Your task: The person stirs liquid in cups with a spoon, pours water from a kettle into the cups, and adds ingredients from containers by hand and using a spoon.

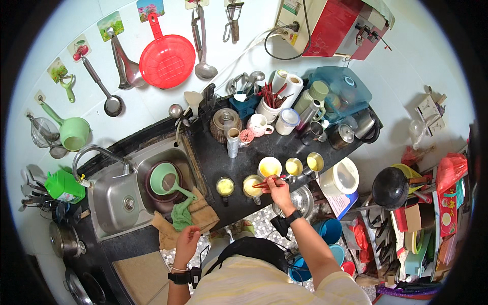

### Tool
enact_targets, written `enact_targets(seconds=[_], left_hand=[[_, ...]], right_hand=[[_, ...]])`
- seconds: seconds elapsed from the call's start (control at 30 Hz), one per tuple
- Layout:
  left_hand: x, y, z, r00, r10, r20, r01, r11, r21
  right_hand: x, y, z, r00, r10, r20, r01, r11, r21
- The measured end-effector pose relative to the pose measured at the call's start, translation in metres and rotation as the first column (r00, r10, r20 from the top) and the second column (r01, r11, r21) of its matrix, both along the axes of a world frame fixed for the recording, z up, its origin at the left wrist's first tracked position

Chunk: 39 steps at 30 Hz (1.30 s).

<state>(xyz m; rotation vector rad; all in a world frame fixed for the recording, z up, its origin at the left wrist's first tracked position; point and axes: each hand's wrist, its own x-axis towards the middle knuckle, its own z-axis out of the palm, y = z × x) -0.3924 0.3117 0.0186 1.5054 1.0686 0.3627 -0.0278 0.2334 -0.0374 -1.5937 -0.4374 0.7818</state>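
My right hand (277, 190) grips red chopsticks (262, 185), their tips over a handled metal cup (252, 185) of pale yellow liquid. Just behind that cup is a white bowl (270, 167) with a deeper yellow liquid, partly hidden by my fingers. Two more metal cups of yellow contents, one nearer (294, 167) and one farther right (315, 162), stand along the counter edge. To the left sits another small handled cup (225, 186) with frothy yellow contents. Near the brown cloth (206, 213) and the green cloth (182, 215), my left hand (188, 241) hangs loosely curled, nothing visible in it.
A steel sink (110, 213) at left holds a green dipper (164, 177) in a dark basin. Along the counter's back stand a glass jar (225, 124), a mug (257, 125), a lidded container (288, 122) and a chopstick holder (268, 113). A metal colander (301, 201) lies beyond the counter's front edge.
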Motion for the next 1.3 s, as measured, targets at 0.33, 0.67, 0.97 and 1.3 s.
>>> enact_targets(seconds=[0.33,0.67,0.97,1.3], left_hand=[[0.012,-0.011,-0.014,0.998,0.017,0.054,-0.020,0.998,0.061],[0.056,0.003,-0.001,0.999,0.003,0.053,-0.010,0.992,0.123],[0.108,0.007,0.010,0.924,-0.050,0.380,0.122,0.979,-0.166],[0.066,0.023,0.043,0.717,0.129,0.685,0.277,0.849,-0.450]], right_hand=[[0.008,-0.018,0.044,0.999,0.049,0.020,-0.051,0.993,0.105],[0.028,-0.029,0.073,0.992,0.128,0.013,-0.128,0.991,0.036],[0.052,-0.044,0.058,0.998,0.041,-0.051,-0.037,0.996,0.077],[-0.116,0.022,0.170,0.943,0.333,-0.007,-0.309,0.883,0.353]])
